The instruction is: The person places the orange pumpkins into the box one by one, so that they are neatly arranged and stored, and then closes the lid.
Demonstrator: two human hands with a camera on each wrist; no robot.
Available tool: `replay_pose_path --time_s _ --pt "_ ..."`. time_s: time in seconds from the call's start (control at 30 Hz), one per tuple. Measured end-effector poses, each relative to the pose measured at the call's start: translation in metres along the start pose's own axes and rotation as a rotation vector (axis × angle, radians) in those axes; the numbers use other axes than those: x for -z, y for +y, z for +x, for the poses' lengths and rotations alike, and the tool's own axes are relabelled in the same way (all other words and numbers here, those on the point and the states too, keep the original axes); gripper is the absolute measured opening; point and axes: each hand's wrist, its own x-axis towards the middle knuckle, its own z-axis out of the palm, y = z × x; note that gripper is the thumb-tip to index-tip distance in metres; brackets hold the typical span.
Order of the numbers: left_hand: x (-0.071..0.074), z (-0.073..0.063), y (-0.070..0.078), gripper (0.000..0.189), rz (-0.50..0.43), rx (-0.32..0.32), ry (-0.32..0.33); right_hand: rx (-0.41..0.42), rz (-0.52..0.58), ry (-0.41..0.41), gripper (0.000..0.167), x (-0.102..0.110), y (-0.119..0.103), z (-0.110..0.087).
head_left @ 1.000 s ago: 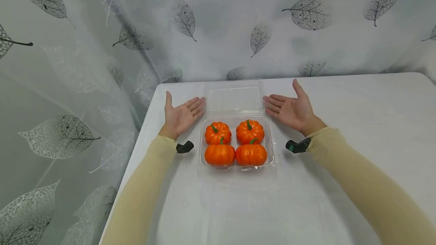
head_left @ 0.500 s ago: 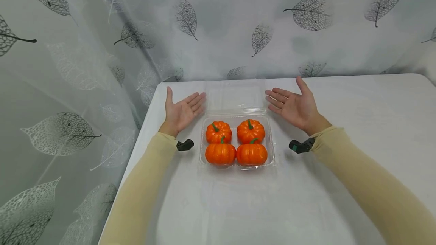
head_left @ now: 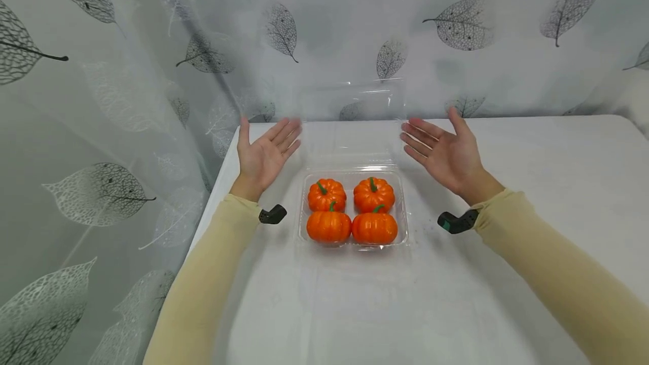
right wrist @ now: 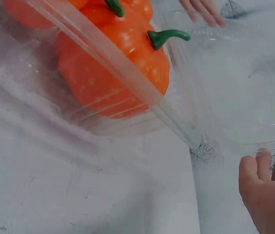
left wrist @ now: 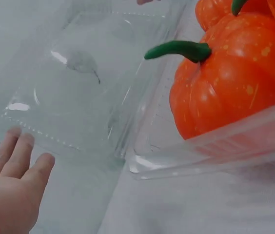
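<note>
Several small orange pumpkins (head_left: 374, 228) with green stems sit in two rows in a clear plastic clamshell box (head_left: 404, 207). Its hinged clear lid (head_left: 350, 142) is tilted up at the back, its far edge above the table's back edge. My left hand (head_left: 266, 154), palm up with straight fingers, has its fingertips at the lid's left edge. At the opposite edge are the straight fingertips of my right hand (head_left: 447, 156), thumb raised. Both wrist views show fingers beside the lid, with a pumpkin (left wrist: 230, 83) close by; whether each fingertip touches the plastic is hard to tell.
A white-covered table (head_left: 355, 308) carries the box. Behind it and along the left hangs a pale curtain (head_left: 324, 27) with a grey leaf print. A dark wrist camera (head_left: 272, 214) sits at the left wrist, another camera (head_left: 457, 222) at the right.
The lid has risen from lying back near the table to a tilted-up position. Both hands have moved slightly up and away along with it. Pumpkins and box base stay put.
</note>
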Motion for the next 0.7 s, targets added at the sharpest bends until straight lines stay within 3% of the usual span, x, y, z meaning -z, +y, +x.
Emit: replay_pose_path --time_s 0.1,0.23,0.43,0.57,0.7 --pt "-0.013 -0.007 0.003 0.088 0.090 -0.073 0.012 0.049 -0.005 0.015 0.072 -0.006 -0.001 -0.007" --pt "-0.029 -0.021 0.005 0.069 0.253 -0.135 0.085 0.118 -0.132 0.048 0.057 -0.015 -0.001 -0.017" --pt "-0.042 -0.046 0.004 0.052 0.465 -0.150 0.146 0.131 -0.436 0.141 0.040 -0.026 0.004 -0.035" --pt "-0.042 -0.062 0.002 0.044 0.527 -0.152 0.158 0.138 -0.609 0.186 0.039 -0.032 0.009 -0.046" --pt "-0.042 -0.078 -0.003 0.036 0.564 -0.156 0.206 0.166 -0.701 0.192 0.033 -0.033 0.015 -0.058"
